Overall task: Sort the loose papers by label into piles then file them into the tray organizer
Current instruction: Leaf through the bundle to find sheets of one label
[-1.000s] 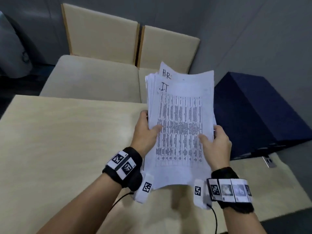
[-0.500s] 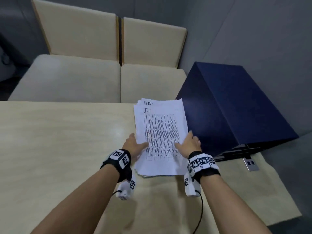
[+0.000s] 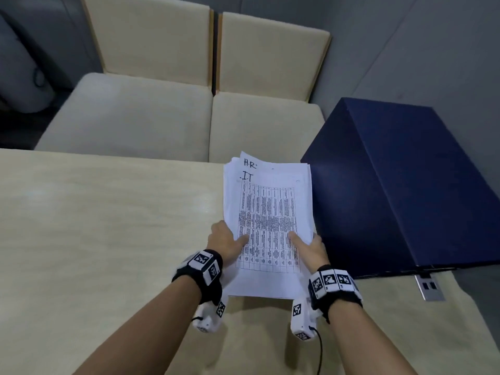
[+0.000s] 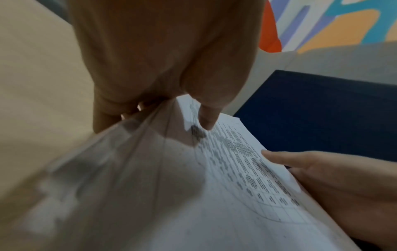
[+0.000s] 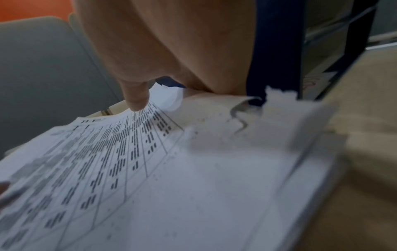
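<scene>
On the left, the table [image 3: 94,226] is stretching pale and woody toward two cushioned chairs [image 3: 167,77] standing side by side behind its far edge.

The left hand [image 3: 226,243] is gripping the left edge of the stack [image 3: 267,226]: its thumb is lying on the top sheet while the fingers are curling under the pile, as the left wrist view shows. A black band with square markers is wrapping the wrist.

The stack itself is sitting in the middle, between the two hands, over the table's far right part and just beside the dark box. The sheets are slightly fanned at the top. The top sheet is carrying a printed grid and a handwritten "IT"; a sheet behind it is peeking out with "H.R". Whether the pile is resting on the table or hanging just above it cannot be told.

The right hand [image 3: 311,247] is holding the right edge the same way, thumb pressing on the printed grid, the other fingers hidden beneath the paper. In the right wrist view the edge under the palm is looking crumpled.

Farther right, the organizer [image 3: 405,185] is standing as a dark blue box on the table, close to the stack's right edge. A small metal plate [image 3: 428,286] is lying near its front corner.
</scene>
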`<state>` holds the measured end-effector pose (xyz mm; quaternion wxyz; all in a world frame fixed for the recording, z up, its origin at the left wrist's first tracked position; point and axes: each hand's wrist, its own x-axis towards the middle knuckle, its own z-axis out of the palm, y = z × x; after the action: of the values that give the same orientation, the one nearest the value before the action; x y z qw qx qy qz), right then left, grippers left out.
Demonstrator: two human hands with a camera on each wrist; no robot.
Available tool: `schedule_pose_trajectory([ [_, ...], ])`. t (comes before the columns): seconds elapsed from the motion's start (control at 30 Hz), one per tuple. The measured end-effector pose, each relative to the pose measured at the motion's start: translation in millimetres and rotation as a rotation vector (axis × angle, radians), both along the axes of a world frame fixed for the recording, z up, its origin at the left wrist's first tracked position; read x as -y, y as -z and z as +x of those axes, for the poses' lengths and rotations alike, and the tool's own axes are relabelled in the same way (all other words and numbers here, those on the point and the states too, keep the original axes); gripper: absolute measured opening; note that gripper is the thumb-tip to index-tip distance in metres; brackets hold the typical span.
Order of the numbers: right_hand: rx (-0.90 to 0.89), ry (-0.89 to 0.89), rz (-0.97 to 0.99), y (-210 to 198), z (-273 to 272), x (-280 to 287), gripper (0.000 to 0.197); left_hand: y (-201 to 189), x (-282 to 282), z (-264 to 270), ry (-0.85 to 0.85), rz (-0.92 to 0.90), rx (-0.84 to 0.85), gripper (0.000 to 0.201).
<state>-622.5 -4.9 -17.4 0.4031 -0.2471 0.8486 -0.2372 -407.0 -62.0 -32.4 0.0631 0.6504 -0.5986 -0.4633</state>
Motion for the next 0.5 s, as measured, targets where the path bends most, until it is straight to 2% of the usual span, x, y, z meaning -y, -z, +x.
schedule_pose_trajectory([
  [0.07, 0.012, -0.024, 0.018, 5.1, 9.3, -7.2, 0.090, -4.0, -7.0, 5.2, 0.081, -0.030, 0.107, 0.076],
  [0.13, -0.039, -0.057, 0.037, 7.0, 22.4, -19.2, 0.074, -1.1, -16.1, 14.5, 0.131, 0.012, 0.122, 0.079],
  [0.3, -0.072, -0.124, 0.132, 7.6, 33.3, -41.8, 0.069, 2.4, -24.2, 48.7, 0.110, 0.224, 0.011, 0.082],
  [0.4, -0.181, -0.147, 0.109, 4.2, 21.3, -27.7, 0.057, -2.9, -12.3, 55.9, -0.023, 0.165, -0.024, 0.074],
  [0.5, -0.306, -0.160, -0.018, -7.3, 12.5, -4.3, 0.046, -10.6, -5.6, 46.9, -0.258, 0.111, -0.188, 0.059],
])
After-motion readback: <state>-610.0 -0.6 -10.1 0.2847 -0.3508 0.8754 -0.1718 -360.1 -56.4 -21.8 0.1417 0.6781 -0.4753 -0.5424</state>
